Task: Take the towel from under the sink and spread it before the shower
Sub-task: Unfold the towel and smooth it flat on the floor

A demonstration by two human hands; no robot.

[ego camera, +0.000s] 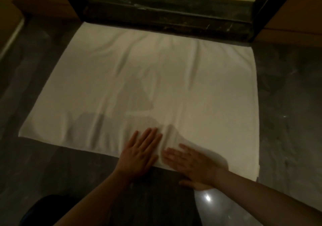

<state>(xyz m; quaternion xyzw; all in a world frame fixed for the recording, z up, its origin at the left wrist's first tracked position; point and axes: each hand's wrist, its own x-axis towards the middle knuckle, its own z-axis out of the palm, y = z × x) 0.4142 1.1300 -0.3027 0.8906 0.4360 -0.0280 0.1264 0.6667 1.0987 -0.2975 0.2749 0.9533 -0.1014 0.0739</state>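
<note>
Towel (139,79) lies open and flat on the floor (287,104), far edge up against the dark shower step (170,18), well ahead of both hands. Left hand (139,153) is flat, fingers straight and together, palm down on the near edge, gripping nothing. Right hand (191,166) is just beside it, also flat and palm down, fingers pointing toward the left hand; it is a bit blurred, thumb off the cloth on the floor. A small crease (161,145) stands between the two hands, and soft wrinkles run ahead of the fingers. The flat palms look meant to press and smooth the cloth, not lift it. Spreading looks nearly done, with only flattening left. Near right corner, beyond the right hand, looks slightly uneven.
</note>
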